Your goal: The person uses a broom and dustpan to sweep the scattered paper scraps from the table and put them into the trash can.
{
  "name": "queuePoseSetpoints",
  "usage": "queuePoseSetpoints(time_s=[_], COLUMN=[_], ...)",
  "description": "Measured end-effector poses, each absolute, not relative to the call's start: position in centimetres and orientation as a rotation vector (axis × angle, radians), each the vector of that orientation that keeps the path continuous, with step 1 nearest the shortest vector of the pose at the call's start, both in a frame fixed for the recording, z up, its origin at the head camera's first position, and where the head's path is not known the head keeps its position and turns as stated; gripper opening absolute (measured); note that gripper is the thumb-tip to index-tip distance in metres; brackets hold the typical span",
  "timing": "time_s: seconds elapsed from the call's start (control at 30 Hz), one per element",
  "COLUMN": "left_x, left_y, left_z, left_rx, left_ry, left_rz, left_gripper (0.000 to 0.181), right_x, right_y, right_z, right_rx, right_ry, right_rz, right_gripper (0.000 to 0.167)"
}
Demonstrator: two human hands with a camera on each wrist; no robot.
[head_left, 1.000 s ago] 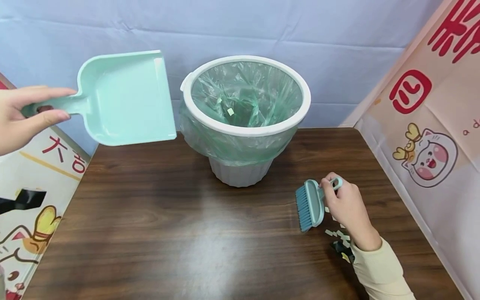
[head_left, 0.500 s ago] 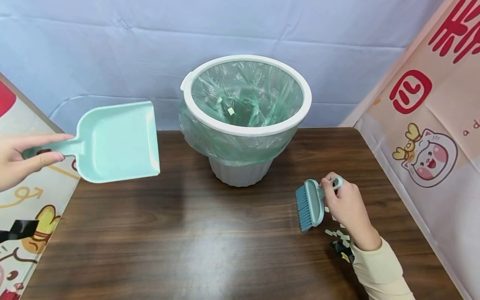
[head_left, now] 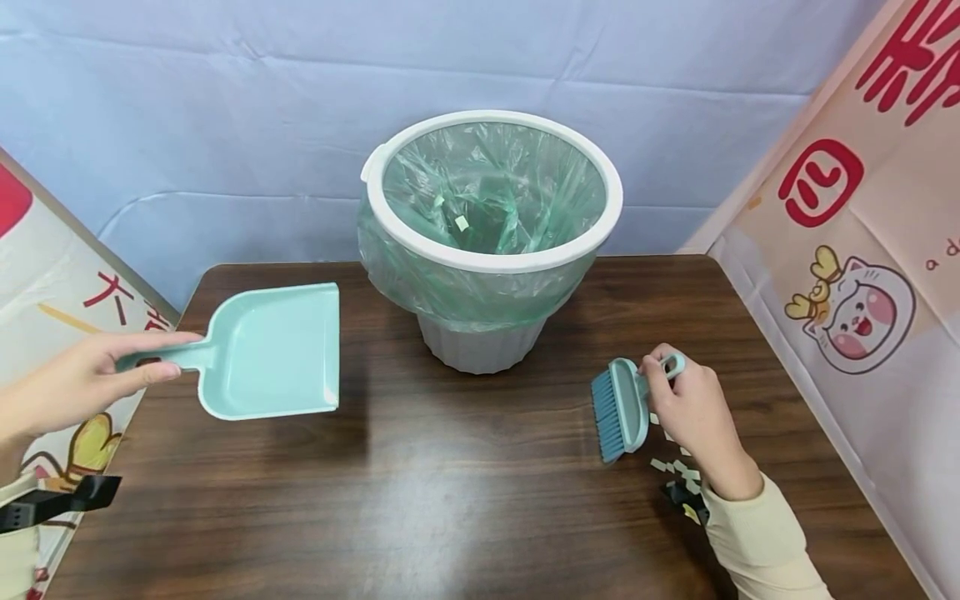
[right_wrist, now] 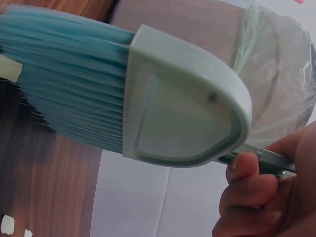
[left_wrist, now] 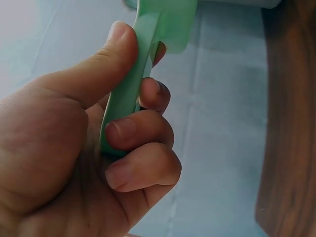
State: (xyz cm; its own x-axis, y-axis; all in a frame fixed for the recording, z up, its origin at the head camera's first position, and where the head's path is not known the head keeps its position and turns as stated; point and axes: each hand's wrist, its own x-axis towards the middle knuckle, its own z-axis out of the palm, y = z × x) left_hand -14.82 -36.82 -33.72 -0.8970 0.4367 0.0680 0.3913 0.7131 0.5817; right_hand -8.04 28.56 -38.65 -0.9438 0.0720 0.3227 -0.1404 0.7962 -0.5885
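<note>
At the left of the head view, my left hand [head_left: 105, 375] grips the handle of a mint dustpan [head_left: 273, 354], thumb along it and fingers curled round in the left wrist view. The pan is held over the table's left side, its straight lip facing right, with nothing visible in it. My right hand [head_left: 690, 408] holds a small brush [head_left: 628, 404] by its handle at the right of the table, its blue bristles [right_wrist: 74, 79] pointing left. Small pale paper scraps [head_left: 678, 471] lie beside and partly behind the right wrist. A dark strap [head_left: 686, 500] shows near that wrist.
A white bin [head_left: 480, 346] lined with a green plastic bag [head_left: 480, 292] stands at the back middle of the wooden table [head_left: 450, 467]; a few pale scraps are inside. A blue cloth wall [head_left: 300, 83] rises behind, and printed panels [head_left: 855, 275] flank both sides.
My left hand has brought the dustpan down from beside the bin's rim to lower over the table, lately shifting a little right. My right hand and the brush have stayed put.
</note>
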Motion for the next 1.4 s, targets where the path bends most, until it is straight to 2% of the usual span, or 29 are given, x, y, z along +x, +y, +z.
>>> queuePoseSetpoints(time_s=[0.23, 0.67, 1.1, 1.4], left_x=[-14.7, -14.5, -14.0, -13.0], left_y=[-35.7, -31.9, -27.4, -24.8], left_z=[-35.8, -39.7, -43.8, -45.1], left_rx=[0.830, 0.924, 0.924, 0.884], left_ry=[2.770, 2.514, 2.325, 2.341], left_rz=[0.956, 1.084, 1.162, 1.155], left_gripper=[0.039, 0.038, 0.036, 0.039], right_x=[-8.0, -8.1, -8.1, -8.2], right_y=[28.6, 28.5, 28.5, 28.5], right_z=[-38.7, -38.6, -38.7, -38.7], right_rx=[0.046, 0.045, 0.046, 0.043], right_ry=[-2.652, -2.659, -2.652, -2.651], right_rz=[0.914, 0.909, 0.913, 0.908], right_gripper=[0.020, 0.021, 0.021, 0.023])
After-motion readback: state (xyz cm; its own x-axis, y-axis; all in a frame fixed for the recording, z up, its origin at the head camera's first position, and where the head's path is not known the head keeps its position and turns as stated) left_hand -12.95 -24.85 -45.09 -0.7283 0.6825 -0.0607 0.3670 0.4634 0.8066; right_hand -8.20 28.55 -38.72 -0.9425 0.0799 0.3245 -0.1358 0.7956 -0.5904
